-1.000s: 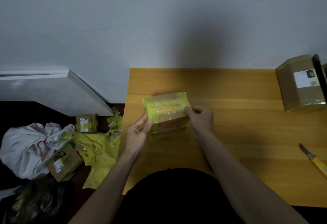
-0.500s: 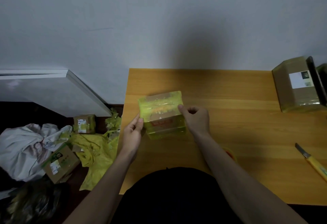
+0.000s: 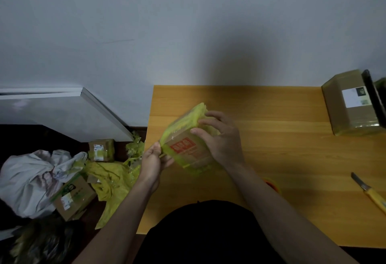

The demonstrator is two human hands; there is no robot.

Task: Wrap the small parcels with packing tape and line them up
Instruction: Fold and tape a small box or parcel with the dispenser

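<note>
1. Right now I have the small parcel [image 3: 189, 149] lifted off the desk [image 3: 292, 155], tilted, over its near-left part; it's cardboard under yellow-green tape with a red label facing up.
2. Left hand [image 3: 153, 160] pinches the parcel's lower-left corner, or a tape end there; I can't tell which.
3. Right hand [image 3: 219, 138] is curled over the top right side, fingers pressing the tape layers at the far end, thumb on the labelled face.
4. My read: this is the smoothing and sealing step, wrap looks mostly done.
5. To do it well, I'd press the loose bunched tape at the far end flat, rub along edges, and keep the left pinch firm so the box doesn't spin.
6. Avoid creasing tape over the label; tape sticks to itself quickly.
7. Another taped box [image 3: 351, 105] sits at the desk's far right, well apart, and I'd line this one up next to it.
8. Utility knife [image 3: 368, 191] lies at the right edge, untouched.
9. More boxes [image 3: 101, 150] and yellow tape scraps [image 3: 112, 182] are on the floor, left of the desk.
</note>
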